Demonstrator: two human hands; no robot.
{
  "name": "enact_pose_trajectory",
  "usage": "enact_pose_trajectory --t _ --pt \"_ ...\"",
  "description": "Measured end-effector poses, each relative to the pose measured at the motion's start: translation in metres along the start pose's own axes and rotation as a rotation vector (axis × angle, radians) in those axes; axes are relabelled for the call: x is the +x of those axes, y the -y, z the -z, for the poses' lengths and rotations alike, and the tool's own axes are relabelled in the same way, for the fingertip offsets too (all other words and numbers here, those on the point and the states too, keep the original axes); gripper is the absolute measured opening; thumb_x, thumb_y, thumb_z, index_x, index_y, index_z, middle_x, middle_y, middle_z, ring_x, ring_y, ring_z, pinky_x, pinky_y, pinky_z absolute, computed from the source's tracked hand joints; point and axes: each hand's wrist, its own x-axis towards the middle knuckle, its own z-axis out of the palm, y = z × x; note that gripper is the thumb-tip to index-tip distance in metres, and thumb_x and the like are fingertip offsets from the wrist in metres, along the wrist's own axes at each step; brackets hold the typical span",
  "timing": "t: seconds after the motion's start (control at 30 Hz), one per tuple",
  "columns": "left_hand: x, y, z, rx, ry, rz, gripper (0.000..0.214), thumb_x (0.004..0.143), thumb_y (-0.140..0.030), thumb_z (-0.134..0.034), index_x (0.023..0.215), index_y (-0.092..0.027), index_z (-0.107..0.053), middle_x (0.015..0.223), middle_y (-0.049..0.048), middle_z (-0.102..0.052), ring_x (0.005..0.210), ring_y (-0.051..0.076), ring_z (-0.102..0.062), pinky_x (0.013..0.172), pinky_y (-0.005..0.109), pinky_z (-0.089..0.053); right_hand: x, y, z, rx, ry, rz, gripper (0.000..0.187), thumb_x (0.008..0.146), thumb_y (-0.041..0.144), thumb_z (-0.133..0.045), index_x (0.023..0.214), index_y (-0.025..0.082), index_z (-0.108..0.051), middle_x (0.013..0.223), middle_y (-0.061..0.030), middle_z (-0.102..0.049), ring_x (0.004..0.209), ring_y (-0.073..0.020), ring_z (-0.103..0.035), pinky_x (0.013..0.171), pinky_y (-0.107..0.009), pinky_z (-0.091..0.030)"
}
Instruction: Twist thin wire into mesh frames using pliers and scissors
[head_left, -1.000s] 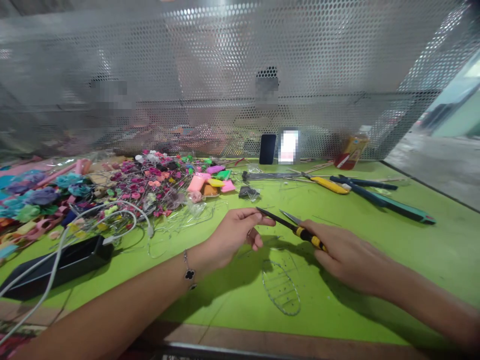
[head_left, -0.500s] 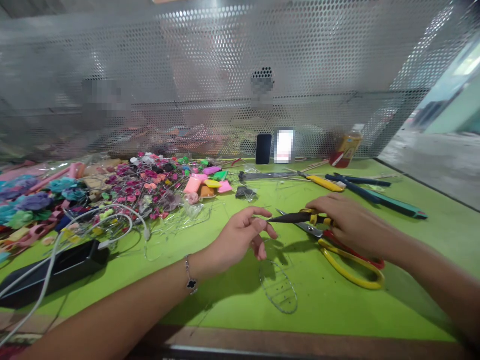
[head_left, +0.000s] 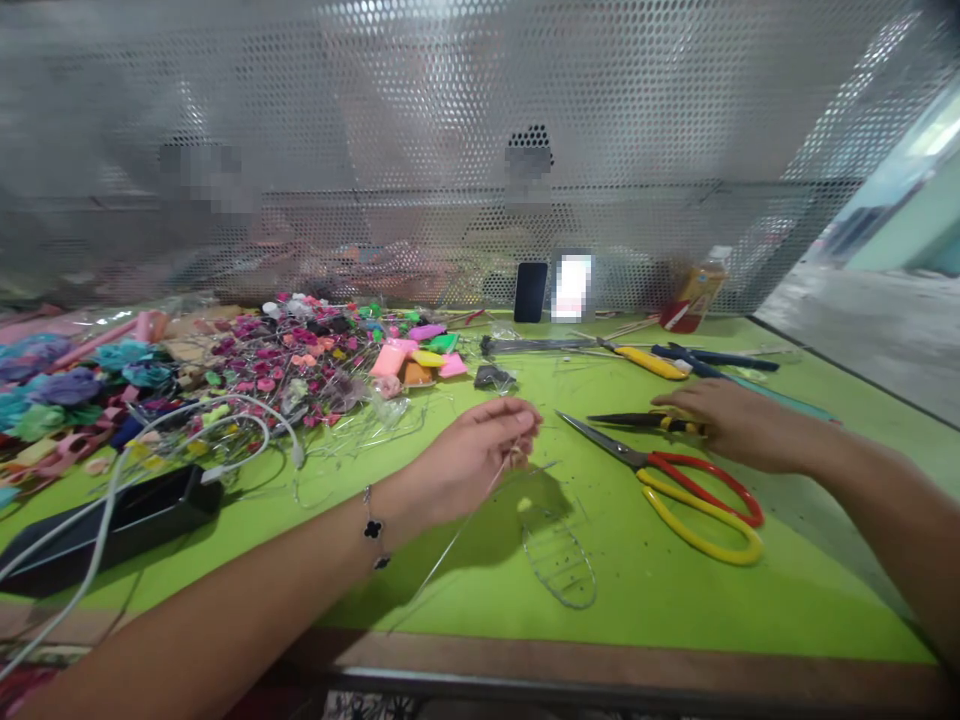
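My left hand (head_left: pixel 487 450) is closed in a pinch on a thin wire (head_left: pixel 450 545), one end of which slants down towards the table's front edge. A small loop of that wire shows below the fingertips. My right hand (head_left: pixel 731 420), fingers stretched forward, is over the yellow handles of dark pliers (head_left: pixel 626 420); contact with them is partly hidden. The pliers appear to lie on the green table. Just below them are large scissors (head_left: pixel 626 452) with one red and one yellow handle. An oval wire frame with cross wires (head_left: pixel 555 575) lies below my left hand.
Artificial flowers (head_left: pixel 285 350) and colourful packets (head_left: pixel 409 360) are heaped at the left, near a black tray (head_left: pixel 127 525) and white cable (head_left: pixel 109 500). Yellow-handled pliers (head_left: pixel 649 362), two phones, including a dark one (head_left: pixel 531 292), and a bottle (head_left: pixel 697 295) stand or lie behind. Perforated metal panel (head_left: pixel 420 120) beyond.
My right hand has moved right and away with the pliers, lowering them beside the scissors. My left fingers have closed together, and the wire now shows more clearly.
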Motion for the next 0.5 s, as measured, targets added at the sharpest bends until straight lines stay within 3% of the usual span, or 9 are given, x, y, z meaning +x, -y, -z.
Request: enact_pose_trajectory --t 0.07,0.13,0.2,0.3,0.4,0.5 --pt "0.001 -0.004 -0.001 -0.106 0.02 -0.039 0.007 0.089 -0.014 -0.078 0.09 -0.013 -0.07 0.082 0.0008 -0.069 0.067 0.007 -0.063 0.063 0.019 -0.051 0.005 0.028 0.012 0.116 -0.032 -0.018 0.044 0.084 0.031 -0.073 0.127 0.025 -0.076 0.132 -0.0184 -0.074 0.122 -0.0454 -0.065 0.096 -0.06 -0.055" --pt "0.0 -0.009 -0.002 -0.18 0.046 -0.094 0.007 0.089 -0.013 -0.078 0.091 -0.014 -0.072 0.08 0.0002 -0.068 0.067 0.007 -0.064 0.066 0.019 -0.053 0.014 0.074 0.023 0.386 0.033 -0.109 0.05 0.093 0.048 -0.07 0.139 0.029 -0.07 0.143 -0.0133 -0.069 0.131 -0.0407 -0.063 0.107 -0.061 -0.051" --pt "-0.002 -0.011 -0.005 -0.212 0.039 -0.156 0.008 0.089 -0.011 -0.078 0.09 -0.015 -0.072 0.082 0.0006 -0.07 0.072 0.009 -0.068 0.073 0.02 -0.057 0.023 0.123 0.029 0.769 0.201 -0.136 0.053 0.098 0.058 -0.064 0.142 0.028 -0.068 0.136 -0.0116 -0.074 0.122 -0.0333 -0.07 0.103 -0.054 -0.056" --pt "-0.003 -0.012 -0.007 -0.188 -0.005 -0.209 0.011 0.087 -0.011 -0.08 0.087 -0.015 -0.071 0.086 0.0002 -0.072 0.08 0.011 -0.072 0.08 0.024 -0.06 0.035 0.178 0.027 1.152 0.301 -0.128 0.051 0.093 0.063 -0.069 0.122 0.021 -0.078 0.109 -0.011 -0.081 0.102 -0.0266 -0.075 0.091 -0.043 -0.06" --pt "0.0 -0.01 -0.004 -0.12 -0.032 -0.227 0.017 0.084 -0.019 -0.085 0.09 -0.017 -0.069 0.086 -0.0003 -0.071 0.083 0.012 -0.073 0.084 0.027 -0.06 0.039 0.192 0.018 1.295 0.309 -0.171 0.044 0.092 0.062 -0.073 0.093 0.018 -0.082 0.083 -0.007 -0.079 0.076 -0.0184 -0.07 0.074 -0.033 -0.056" --pt "0.003 -0.005 0.003 0.159 -0.056 -0.204 0.032 0.084 -0.039 -0.085 0.1 -0.019 -0.066 0.09 0.0011 -0.069 0.079 0.014 -0.069 0.08 0.031 -0.059 0.035 0.178 0.011 1.427 0.272 -0.314 0.043 0.09 0.059 -0.076 0.094 0.017 -0.081 0.065 -0.0012 -0.067 0.057 -0.0115 -0.056 0.057 -0.026 -0.046"
